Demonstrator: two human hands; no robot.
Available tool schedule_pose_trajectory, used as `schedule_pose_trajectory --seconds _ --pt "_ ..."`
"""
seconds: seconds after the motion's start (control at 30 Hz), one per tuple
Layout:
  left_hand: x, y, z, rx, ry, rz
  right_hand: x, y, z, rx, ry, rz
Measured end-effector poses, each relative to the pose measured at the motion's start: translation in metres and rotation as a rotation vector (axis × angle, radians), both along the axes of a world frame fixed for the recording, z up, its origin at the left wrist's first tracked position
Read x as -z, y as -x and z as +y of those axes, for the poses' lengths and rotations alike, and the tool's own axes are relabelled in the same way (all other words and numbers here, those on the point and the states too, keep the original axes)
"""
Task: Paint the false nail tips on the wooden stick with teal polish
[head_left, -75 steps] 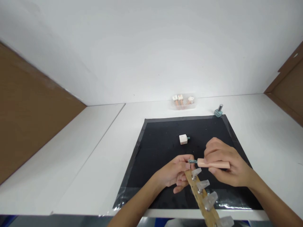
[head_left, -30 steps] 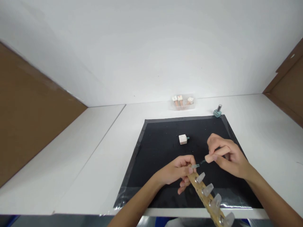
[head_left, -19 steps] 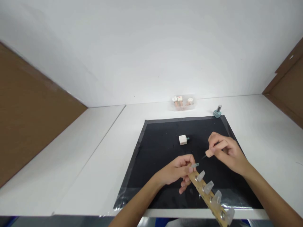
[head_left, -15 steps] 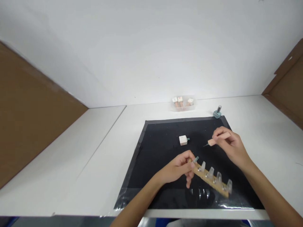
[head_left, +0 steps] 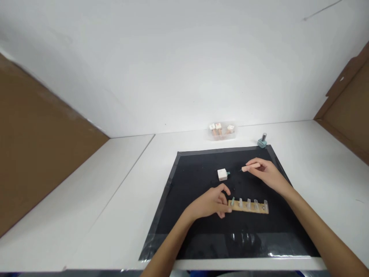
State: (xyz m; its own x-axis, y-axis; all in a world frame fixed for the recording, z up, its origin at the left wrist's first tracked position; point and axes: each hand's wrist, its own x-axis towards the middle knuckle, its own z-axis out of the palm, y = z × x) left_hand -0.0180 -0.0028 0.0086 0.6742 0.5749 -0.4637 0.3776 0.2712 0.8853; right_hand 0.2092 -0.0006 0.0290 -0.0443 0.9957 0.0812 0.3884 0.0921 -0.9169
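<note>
My left hand (head_left: 211, 203) pinches the left end of a wooden strip (head_left: 249, 207) that lies flat on the black mat (head_left: 196, 181). Several clear nail tips stand in a row on the strip, and the leftmost one is painted teal. Farther back, my right hand (head_left: 266, 173) grips a peach brush cap (head_left: 250, 167), its thin brush tip pointing left. That tip is a short way from the small white square bottle (head_left: 222, 174), which lies on its side on the mat with a teal neck.
A teal polish bottle (head_left: 262, 141) with a silver cap stands at the mat's far right corner. A clear tray (head_left: 221, 130) with three small bottles sits against the white back wall. Brown cardboard panels flank both sides of the white table (head_left: 100, 200).
My left hand has lowered the strip from a raised, tilted pose until it lies flat on the mat. My right hand has carried the brush away from the strip, towards the white bottle.
</note>
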Motion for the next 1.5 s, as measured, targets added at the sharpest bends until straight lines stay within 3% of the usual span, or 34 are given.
schedule_pose_trajectory --seconds 0.13,0.23,0.3,0.47,0.7,0.9,0.97,1.07,1.2,1.5 --pt "-0.003 0.018 0.013 -0.057 -0.259 0.173 0.004 -0.001 0.0 0.013 0.019 -0.046" --pt "0.004 0.018 0.02 -0.358 -0.581 0.204 0.008 -0.001 0.002 0.02 0.01 -0.061" --pt "0.012 0.012 0.023 -0.458 -0.703 0.197 0.01 -0.001 0.002 0.022 0.001 -0.062" --pt "0.026 -0.005 0.027 -0.396 -0.852 0.163 0.008 -0.001 0.001 0.038 -0.018 -0.056" --pt "0.017 0.001 0.031 -0.525 -0.676 -0.126 0.001 -0.003 -0.001 0.068 -0.043 -0.013" --pt "-0.002 0.005 0.024 -0.728 -0.308 -0.479 -0.014 0.004 -0.013 0.082 -0.111 0.03" --pt "-0.009 0.005 0.02 -0.775 -0.164 -0.637 -0.022 0.011 -0.02 0.091 -0.219 0.016" --pt "-0.018 0.004 0.015 -0.748 0.021 -0.802 -0.033 0.021 -0.034 0.019 -0.458 -0.004" --pt "-0.023 0.001 0.01 -0.713 0.18 -0.918 -0.039 0.032 -0.048 -0.109 -0.669 -0.011" --pt "-0.018 -0.001 0.002 -0.518 0.201 -0.955 -0.041 0.036 -0.056 -0.252 -0.861 -0.167"
